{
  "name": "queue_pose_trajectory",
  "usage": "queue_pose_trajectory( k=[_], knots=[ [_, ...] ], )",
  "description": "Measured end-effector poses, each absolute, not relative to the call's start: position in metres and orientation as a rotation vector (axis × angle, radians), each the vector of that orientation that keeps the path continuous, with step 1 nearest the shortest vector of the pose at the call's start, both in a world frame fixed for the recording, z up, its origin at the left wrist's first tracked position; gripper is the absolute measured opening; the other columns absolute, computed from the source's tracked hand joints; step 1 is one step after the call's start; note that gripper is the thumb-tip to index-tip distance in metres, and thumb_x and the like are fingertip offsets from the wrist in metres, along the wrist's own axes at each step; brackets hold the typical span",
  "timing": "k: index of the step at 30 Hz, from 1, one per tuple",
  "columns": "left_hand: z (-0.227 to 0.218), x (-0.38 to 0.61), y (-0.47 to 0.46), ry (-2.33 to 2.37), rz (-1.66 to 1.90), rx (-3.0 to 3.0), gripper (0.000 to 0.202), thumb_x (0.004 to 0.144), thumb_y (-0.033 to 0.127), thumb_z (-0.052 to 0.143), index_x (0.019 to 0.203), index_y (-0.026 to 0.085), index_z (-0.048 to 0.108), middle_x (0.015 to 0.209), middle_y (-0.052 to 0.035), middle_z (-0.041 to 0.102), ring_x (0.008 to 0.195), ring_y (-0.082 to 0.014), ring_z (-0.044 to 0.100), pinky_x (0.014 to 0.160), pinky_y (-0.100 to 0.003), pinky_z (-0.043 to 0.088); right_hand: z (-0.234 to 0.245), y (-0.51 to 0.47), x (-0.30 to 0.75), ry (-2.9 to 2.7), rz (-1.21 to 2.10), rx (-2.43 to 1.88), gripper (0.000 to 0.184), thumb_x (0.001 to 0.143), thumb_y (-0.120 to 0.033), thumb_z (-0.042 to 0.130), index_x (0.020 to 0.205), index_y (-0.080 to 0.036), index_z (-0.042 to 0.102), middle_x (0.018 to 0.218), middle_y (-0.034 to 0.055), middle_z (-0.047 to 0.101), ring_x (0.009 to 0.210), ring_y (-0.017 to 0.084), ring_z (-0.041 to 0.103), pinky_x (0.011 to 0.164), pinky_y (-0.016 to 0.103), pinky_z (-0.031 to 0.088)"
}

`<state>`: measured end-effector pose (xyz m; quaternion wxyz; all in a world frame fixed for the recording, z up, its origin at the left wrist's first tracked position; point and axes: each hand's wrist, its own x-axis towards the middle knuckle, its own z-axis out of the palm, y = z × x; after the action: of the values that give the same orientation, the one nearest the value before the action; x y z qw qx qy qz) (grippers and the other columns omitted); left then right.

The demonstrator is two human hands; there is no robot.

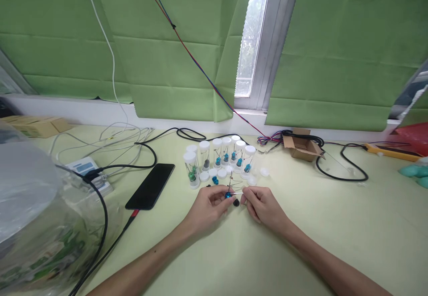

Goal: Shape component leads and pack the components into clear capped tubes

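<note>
My left hand (209,207) is closed, pinching a small blue component (228,195) with thin wire legs. My right hand (262,206) is closed too, its fingertips pinching the far end of the same part's thin lead. Both hands hover just above the pale green table (334,224). A small black part (236,203) lies between them. Behind the hands stand several clear vials with white caps (217,158) holding blue, green and black parts. Loose white caps (264,171) and more small blue parts (215,180) lie around the vials.
A black phone (150,185) lies left of the vials. Black and white cables (133,144) run across the back. A small open cardboard box (302,146) sits at the back right. A clear plastic bag (36,224) fills the left foreground. Green blinds hang behind.
</note>
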<state>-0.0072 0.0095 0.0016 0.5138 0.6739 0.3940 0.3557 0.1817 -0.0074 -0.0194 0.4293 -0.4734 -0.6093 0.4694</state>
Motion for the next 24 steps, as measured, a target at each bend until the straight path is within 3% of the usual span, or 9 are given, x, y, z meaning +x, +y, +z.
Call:
queue_pose_trajectory(
  k=[10,18,24],
  knots=[
    [0.0003,-0.0058,0.0114,0.914,0.889,1.589,0.023,0.082,0.037,0.067,0.086,0.014,0.067,0.055,0.0029,0.049,0.048,-0.0097,0.044,0.046,-0.022,0.033,-0.018,-0.0087,0.1804,-1.51,1.174,-1.173,0.047,0.094,-0.055,0.044,0.071,-0.017,0.059,0.036,-0.0081,0.038,0.03,0.007,0.029,0.036,0.021,0.024],
    [0.0087,-0.0053,0.0113,0.894,0.947,1.385,0.03,0.076,0.043,0.072,0.081,0.014,0.064,0.059,0.0018,0.053,0.047,-0.0081,0.043,0.044,-0.021,0.031,-0.0113,-0.0111,0.1828,-1.58,0.859,-1.127,0.024,0.094,-0.041,0.052,0.091,-0.018,0.062,0.067,-0.0007,0.055,0.056,0.012,0.05,0.054,0.024,0.042],
    [0.007,-0.0054,0.0112,0.877,0.936,1.38,0.033,0.075,0.044,0.073,0.083,0.014,0.063,0.058,0.0018,0.052,0.046,-0.0087,0.043,0.044,-0.022,0.032,-0.011,-0.0108,0.1837,-1.643,0.764,-1.145,0.029,0.095,-0.039,0.049,0.076,-0.019,0.058,0.064,-0.001,0.052,0.057,0.013,0.047,0.055,0.025,0.04]
  ],
)
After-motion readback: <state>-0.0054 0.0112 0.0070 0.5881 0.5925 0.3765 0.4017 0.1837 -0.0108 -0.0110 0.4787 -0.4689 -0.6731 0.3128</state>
